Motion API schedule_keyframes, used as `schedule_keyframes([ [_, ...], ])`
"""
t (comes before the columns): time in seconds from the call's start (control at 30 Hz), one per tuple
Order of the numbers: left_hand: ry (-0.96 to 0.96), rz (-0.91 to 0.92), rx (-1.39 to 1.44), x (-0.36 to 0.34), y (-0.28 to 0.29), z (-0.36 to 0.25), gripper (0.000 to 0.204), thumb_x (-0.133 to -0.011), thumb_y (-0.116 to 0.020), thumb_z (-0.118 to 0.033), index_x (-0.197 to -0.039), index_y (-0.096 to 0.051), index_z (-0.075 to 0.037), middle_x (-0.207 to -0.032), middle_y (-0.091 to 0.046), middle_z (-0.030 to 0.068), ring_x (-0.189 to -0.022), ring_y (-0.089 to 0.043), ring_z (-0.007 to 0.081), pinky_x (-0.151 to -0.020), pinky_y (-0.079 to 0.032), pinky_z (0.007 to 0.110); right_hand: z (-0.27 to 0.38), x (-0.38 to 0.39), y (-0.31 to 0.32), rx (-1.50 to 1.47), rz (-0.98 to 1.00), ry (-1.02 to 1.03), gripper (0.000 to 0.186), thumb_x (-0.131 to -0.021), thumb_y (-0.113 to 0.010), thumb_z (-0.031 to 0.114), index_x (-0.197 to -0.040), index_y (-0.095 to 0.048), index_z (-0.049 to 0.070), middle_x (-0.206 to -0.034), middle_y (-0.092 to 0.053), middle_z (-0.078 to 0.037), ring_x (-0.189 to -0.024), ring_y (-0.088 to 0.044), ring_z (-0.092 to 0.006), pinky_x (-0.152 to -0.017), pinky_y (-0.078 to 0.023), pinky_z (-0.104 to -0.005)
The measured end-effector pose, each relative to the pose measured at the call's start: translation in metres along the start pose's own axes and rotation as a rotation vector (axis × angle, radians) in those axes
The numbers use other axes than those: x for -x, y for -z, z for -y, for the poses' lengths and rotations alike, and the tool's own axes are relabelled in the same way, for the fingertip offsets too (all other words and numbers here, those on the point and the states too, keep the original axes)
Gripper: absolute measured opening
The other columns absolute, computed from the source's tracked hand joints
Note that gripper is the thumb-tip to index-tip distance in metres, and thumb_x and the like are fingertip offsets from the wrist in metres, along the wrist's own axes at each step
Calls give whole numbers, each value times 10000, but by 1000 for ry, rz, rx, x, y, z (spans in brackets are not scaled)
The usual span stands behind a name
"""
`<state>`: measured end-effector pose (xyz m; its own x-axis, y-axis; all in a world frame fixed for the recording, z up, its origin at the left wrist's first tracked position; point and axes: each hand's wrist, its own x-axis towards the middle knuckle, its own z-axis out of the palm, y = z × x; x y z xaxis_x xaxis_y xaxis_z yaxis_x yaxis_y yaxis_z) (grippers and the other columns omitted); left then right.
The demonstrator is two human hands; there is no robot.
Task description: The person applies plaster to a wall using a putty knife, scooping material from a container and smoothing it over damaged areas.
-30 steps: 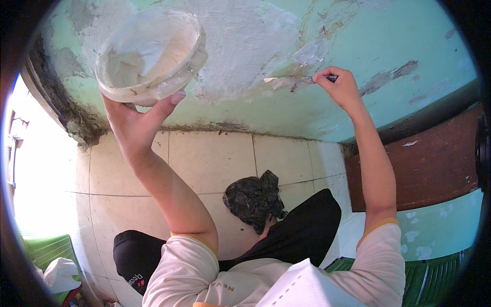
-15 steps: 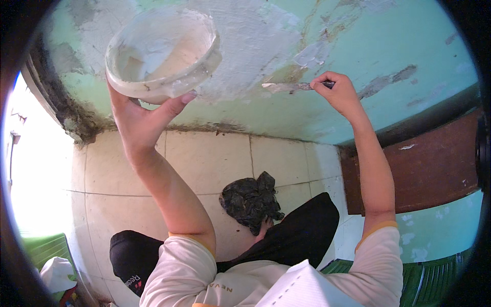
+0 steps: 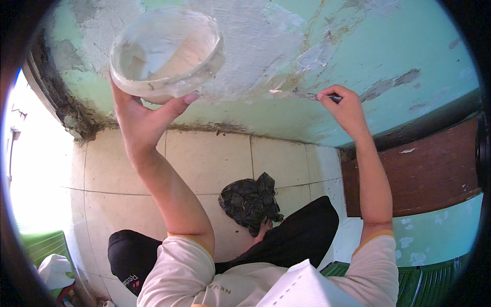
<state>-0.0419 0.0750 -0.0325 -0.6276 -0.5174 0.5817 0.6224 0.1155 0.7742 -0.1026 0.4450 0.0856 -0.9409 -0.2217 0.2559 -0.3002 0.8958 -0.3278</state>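
Scraper (image 3: pixel 308 96), right of the tub (image 3: pixel 171 85), was pinched in the right hand's (image 3: pixel 346 108) fingers; the left hand (image 3: pixel 144 122) gripped the tub.

This looks like a room in a home: patched turquoise wall (image 3: pixel 409 53), cream floor tiles (image 3: pixel 209 158), green slatted furniture (image 3: pixel 434 284).

Milky round plastic tub (image 3: pixel 202 74) tilting at eleven o'clock, pale paste (image 3: pixel 184 59) inside; dark-handled metal scraper (image 3: pixel 305 95), whitish-tipped, at one-thirty, pointing toward nine!
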Motion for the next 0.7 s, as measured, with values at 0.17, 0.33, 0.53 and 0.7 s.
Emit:
schedule_keyframes([
  [0.17, -42, 3, 33, -1, -2, 2, 996, -538, -943, -180, -1354, -408, 14, -1225, -572, 133, -1102, -589, 223, -897, -519, 346, -15, -3, -5, 40, -99, 36, 165, -863, -695, 155, -928, -705, 4, -846, -705, -61, -784, -624, -109, -733, -496, -264],
  [0.33, -6, -30, -27, 1, 10, 2, 1004, -551, -944, -259, -1352, -411, 28, -1282, -542, 140, -1176, -542, 246, -996, -448, 375, 22, 0, 35, 38, -171, -82, 143, -851, -692, 150, -912, -716, 23, -868, -720, -94, -762, -653, -157, -725, -512, -294],
  [0.53, 36, -23, 5, 1, 0, 3, 1007, -553, -942, -253, -1357, -404, 26, -1285, -539, 142, -1192, -531, 251, -1004, -443, 379, 14, 8, -13, -50, -74, 11, 155, -850, -698, 153, -927, -715, 19, -881, -719, -95, -769, -651, -157, -724, -510, -295],
  [0.7, -11, -16, 34, 0, -2, 0, 1012, -535, -944, -204, -1363, -402, 11, -1260, -548, 134, -1132, -566, 229, -943, -488, 355, 7, 4, -9, -52, -185, 8, 153, -853, -707, 154, -928, -716, 20, -869, -715, -90, -760, -642, -151, -717, -508, -296],
])
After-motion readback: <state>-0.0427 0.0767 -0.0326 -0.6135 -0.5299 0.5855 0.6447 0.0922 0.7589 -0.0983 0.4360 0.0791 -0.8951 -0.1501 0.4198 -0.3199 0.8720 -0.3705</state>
